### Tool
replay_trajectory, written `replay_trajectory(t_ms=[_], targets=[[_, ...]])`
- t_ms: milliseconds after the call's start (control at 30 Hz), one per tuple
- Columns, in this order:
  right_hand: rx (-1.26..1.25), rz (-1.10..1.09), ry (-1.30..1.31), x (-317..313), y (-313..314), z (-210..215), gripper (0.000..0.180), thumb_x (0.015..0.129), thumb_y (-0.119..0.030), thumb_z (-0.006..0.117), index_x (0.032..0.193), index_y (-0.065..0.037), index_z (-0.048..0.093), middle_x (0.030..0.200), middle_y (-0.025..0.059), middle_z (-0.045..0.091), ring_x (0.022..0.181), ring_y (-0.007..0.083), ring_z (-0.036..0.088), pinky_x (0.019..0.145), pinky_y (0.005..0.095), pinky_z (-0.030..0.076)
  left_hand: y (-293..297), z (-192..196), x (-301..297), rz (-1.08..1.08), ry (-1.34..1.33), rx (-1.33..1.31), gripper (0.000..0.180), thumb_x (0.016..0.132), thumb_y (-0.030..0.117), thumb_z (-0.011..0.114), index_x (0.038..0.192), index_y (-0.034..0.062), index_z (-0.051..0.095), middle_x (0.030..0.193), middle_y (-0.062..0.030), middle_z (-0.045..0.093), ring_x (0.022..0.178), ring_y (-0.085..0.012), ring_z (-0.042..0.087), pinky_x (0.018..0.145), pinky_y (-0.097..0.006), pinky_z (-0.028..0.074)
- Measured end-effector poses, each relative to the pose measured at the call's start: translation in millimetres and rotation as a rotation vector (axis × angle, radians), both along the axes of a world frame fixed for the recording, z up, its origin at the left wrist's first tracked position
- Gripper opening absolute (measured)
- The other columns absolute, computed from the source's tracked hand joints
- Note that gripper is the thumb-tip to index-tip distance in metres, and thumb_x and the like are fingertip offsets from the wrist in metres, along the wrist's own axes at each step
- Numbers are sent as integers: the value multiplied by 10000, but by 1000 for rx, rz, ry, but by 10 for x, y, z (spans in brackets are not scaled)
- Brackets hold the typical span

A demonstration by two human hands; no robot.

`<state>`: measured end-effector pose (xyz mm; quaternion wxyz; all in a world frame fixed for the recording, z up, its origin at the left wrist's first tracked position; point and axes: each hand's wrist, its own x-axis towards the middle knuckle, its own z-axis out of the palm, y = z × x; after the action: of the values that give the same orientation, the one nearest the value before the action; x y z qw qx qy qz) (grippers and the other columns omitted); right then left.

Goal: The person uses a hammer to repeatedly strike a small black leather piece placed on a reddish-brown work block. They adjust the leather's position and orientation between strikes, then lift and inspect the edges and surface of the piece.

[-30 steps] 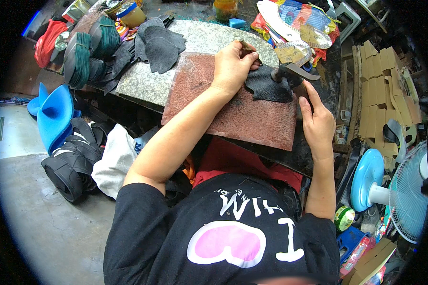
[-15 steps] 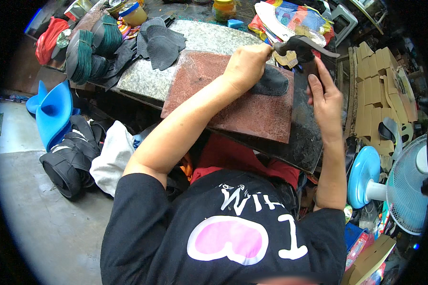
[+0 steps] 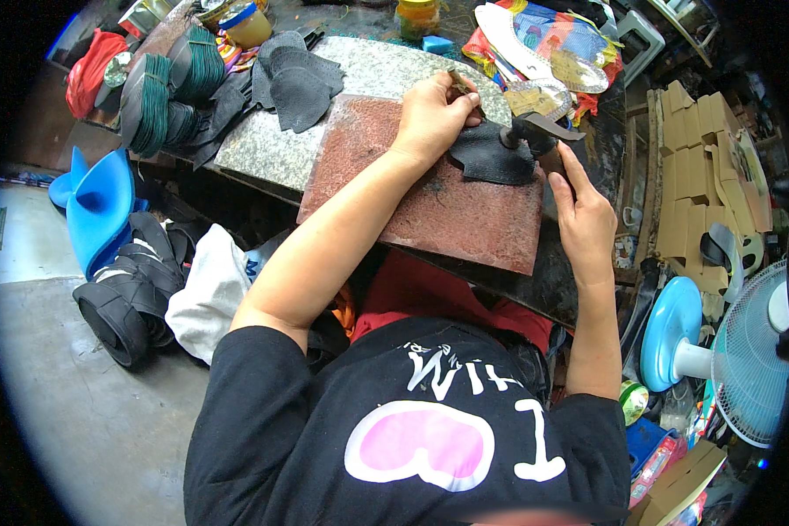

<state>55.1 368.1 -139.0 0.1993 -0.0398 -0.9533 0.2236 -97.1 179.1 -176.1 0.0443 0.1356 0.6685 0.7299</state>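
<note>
My right hand (image 3: 580, 210) is closed round the handle of a hammer (image 3: 539, 133). The round face of the hammer is over the far right part of a black leather piece (image 3: 498, 158), seemingly touching it. That piece lies flat on a reddish-brown board (image 3: 465, 219). My left hand (image 3: 434, 114) is closed beside the leather's left end, its wrist above the board. Out of the left fist sticks the end of a slim, dark punch-like tool (image 3: 457, 83); most of it is hidden by the fingers.
Under the board is a speckled stone slab (image 3: 272, 153). Black leather cutouts (image 3: 298, 83) and bundles of green cord (image 3: 153, 101) lie left. At the far right are pale curved templates (image 3: 513, 44). Cardboard boxes (image 3: 701, 167) and a fan (image 3: 754, 351) stand right of the table.
The hammer has come down and left onto the leather. My left hand has shifted left with its slim tool, away from the hammer, so more of the leather shows.
</note>
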Motion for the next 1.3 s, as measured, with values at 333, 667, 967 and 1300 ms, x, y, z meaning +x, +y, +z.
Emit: replay_trajectory(t_ms=[333, 667, 967, 1300], targets=[[-202, -55, -193, -65, 163, -84, 395, 965, -390, 560, 1335, -252, 571, 951, 179, 701, 873, 368, 682, 717, 425, 520, -47, 14, -5, -93, -21, -11, 124, 913, 25, 628, 1017, -41, 617, 893, -90, 691, 775, -129, 679, 706, -236, 573], [-708, 321, 455, -27, 7, 892, 356, 996, -285, 568, 1299, -103, 608, 769, 8, 611, 633, 53, 504, 562, 193, 405, 90, 135, 143, 86, 848, -547, 125, 848, 82, 656, 947, 19, 612, 843, -192, 669, 789, -359, 673, 684, -402, 533], [-89, 88, 103, -16, 141, 99, 372, 950, -355, 593, 1304, -243, 608, 1063, 136, 701, 904, 318, 699, 735, 401, 534, 102, 94, 149, 150, 600, -440, 92, 822, 34, 599, 912, 12, 601, 820, -219, 653, 815, -415, 643, 725, -444, 523], [9, -51, -71, 13, 76, -30, 389, 955, -392, 569, 1329, -285, 574, 945, 147, 707, 858, 359, 683, 706, 434, 526, 52, 50, 64, 11, 38, -91, 118, 931, 38, 606, 1017, -41, 588, 883, -95, 678, 764, -131, 679, 688, -246, 586]])
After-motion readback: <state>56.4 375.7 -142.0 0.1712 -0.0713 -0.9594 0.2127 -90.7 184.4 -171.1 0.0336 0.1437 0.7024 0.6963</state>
